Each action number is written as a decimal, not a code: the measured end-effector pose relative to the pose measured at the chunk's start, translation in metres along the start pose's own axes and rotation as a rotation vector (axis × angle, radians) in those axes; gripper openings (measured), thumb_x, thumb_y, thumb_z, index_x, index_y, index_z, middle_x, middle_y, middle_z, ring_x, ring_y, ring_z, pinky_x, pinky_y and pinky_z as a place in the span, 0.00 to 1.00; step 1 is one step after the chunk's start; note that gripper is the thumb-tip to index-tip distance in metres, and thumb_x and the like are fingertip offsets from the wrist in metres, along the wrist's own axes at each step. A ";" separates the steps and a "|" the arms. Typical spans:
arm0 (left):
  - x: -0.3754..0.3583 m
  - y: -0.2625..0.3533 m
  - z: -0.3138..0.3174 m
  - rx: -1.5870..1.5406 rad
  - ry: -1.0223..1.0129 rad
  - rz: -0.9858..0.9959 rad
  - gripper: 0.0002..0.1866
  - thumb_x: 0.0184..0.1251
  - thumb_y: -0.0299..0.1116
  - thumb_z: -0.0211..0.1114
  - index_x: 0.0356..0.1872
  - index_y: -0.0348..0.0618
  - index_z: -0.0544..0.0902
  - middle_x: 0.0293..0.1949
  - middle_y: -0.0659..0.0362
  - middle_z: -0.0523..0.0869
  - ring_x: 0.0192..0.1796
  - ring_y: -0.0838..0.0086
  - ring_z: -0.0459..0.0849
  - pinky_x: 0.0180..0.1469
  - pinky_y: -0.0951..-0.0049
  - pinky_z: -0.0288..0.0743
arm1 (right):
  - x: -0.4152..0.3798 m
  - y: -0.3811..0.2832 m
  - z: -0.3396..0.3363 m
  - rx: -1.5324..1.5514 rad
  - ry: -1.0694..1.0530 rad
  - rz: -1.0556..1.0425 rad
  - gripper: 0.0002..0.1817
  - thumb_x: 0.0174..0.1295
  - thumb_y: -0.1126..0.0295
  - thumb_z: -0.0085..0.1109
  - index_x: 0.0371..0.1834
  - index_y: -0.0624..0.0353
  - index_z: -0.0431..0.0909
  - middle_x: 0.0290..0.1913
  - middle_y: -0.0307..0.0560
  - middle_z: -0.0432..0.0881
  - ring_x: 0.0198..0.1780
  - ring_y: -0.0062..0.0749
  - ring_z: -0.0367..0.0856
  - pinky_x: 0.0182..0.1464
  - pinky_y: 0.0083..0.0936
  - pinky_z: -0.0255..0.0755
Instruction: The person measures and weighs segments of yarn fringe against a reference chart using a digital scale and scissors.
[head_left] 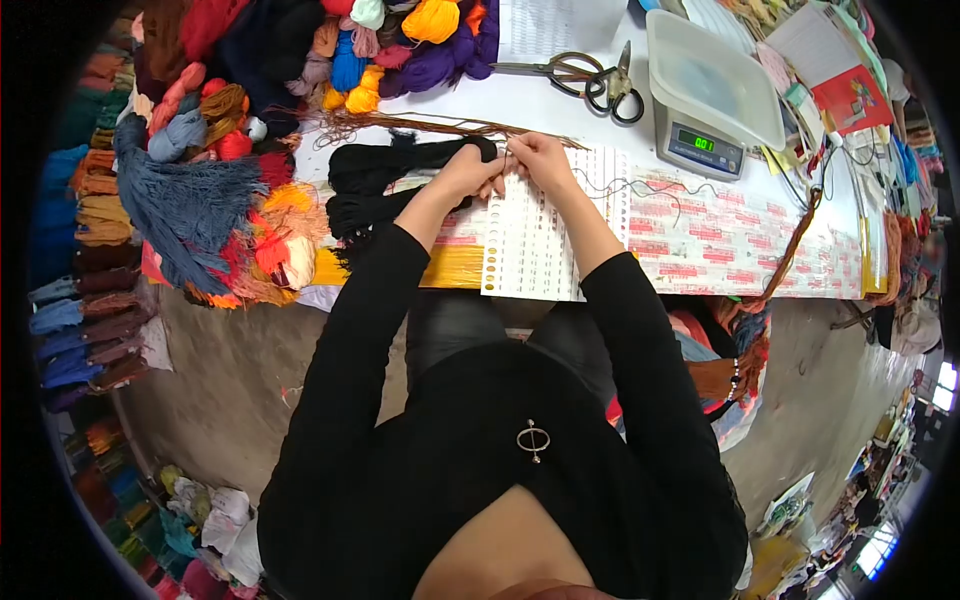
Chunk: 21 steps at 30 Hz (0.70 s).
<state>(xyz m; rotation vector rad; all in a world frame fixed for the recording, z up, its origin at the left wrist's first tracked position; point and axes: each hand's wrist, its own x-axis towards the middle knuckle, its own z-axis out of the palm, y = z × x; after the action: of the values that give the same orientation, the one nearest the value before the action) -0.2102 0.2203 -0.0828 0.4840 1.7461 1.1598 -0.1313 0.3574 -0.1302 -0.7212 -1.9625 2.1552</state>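
Observation:
My left hand and my right hand meet at the upper left part of a white card with a row of punched holes along its left edge. Both hands are closed, fingertips pinched close together on a thin dark thread. The thread's loose end trails rightward across the card and table. Just left of my left hand lie black yarn skeins, partly covered by that hand and forearm. Exactly how the thread runs between the fingertips is hidden.
Colourful yarn skeins are heaped at left. Brown strands lie behind my hands. Black-handled scissors and a digital scale with a clear plastic tray stand farther back. A red and white booklet lies at far right.

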 end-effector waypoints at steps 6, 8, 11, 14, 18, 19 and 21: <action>-0.008 -0.010 -0.119 -0.873 0.304 -0.005 0.07 0.50 0.21 0.60 0.32 0.34 0.77 0.21 0.67 0.70 0.18 0.86 0.63 0.17 0.86 0.52 | -0.016 -0.022 0.010 -0.480 0.084 0.042 0.14 0.62 0.59 0.46 0.32 0.53 0.79 0.24 0.33 0.81 0.23 0.22 0.77 0.32 0.24 0.69; -0.025 -0.026 -0.185 -1.096 0.316 0.166 0.04 0.51 0.18 0.57 0.30 0.31 0.75 0.21 0.65 0.70 0.19 0.85 0.65 0.19 0.86 0.57 | -0.014 -0.017 0.009 -0.459 0.088 0.021 0.14 0.62 0.58 0.45 0.32 0.54 0.79 0.24 0.33 0.81 0.23 0.22 0.77 0.32 0.24 0.69; -0.042 -0.051 -0.239 -1.009 0.753 0.278 0.09 0.57 0.29 0.64 0.36 0.35 0.78 0.26 0.64 0.75 0.20 0.81 0.69 0.20 0.83 0.63 | -0.015 -0.018 0.008 -0.477 0.076 0.006 0.14 0.62 0.59 0.47 0.32 0.55 0.79 0.24 0.35 0.81 0.23 0.22 0.77 0.31 0.23 0.69; -0.068 -0.038 -0.203 -0.721 0.836 0.141 0.12 0.57 0.32 0.66 0.40 0.38 0.79 0.31 0.60 0.79 0.26 0.78 0.76 0.21 0.83 0.65 | -0.008 -0.009 0.007 -0.272 0.077 0.011 0.12 0.62 0.61 0.50 0.35 0.57 0.80 0.24 0.38 0.81 0.23 0.22 0.76 0.29 0.22 0.70; -0.069 -0.022 -0.069 -0.848 0.181 0.239 0.18 0.66 0.39 0.58 0.49 0.36 0.78 0.50 0.56 0.80 0.46 0.75 0.77 0.44 0.76 0.71 | -0.045 -0.024 0.046 -0.095 -0.048 -0.186 0.09 0.61 0.68 0.56 0.40 0.61 0.80 0.24 0.42 0.80 0.22 0.20 0.75 0.26 0.20 0.69; -0.077 -0.009 -0.034 -0.836 0.170 0.219 0.20 0.71 0.41 0.52 0.52 0.34 0.76 0.48 0.57 0.80 0.46 0.75 0.76 0.43 0.75 0.70 | -0.059 -0.029 0.061 -0.001 -0.086 -0.204 0.08 0.61 0.69 0.56 0.38 0.62 0.80 0.25 0.42 0.80 0.22 0.20 0.75 0.26 0.19 0.69; -0.074 -0.006 -0.009 -0.819 -0.103 0.187 0.22 0.74 0.45 0.45 0.54 0.36 0.75 0.40 0.62 0.81 0.39 0.81 0.76 0.36 0.81 0.68 | -0.071 -0.030 0.070 0.111 -0.112 -0.201 0.08 0.62 0.70 0.55 0.35 0.64 0.78 0.26 0.42 0.80 0.23 0.21 0.75 0.27 0.18 0.70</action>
<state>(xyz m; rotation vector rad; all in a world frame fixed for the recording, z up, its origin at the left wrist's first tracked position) -0.1823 0.1584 -0.0507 0.1937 1.0161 1.8097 -0.1064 0.2692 -0.0807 -0.3751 -1.8579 2.2030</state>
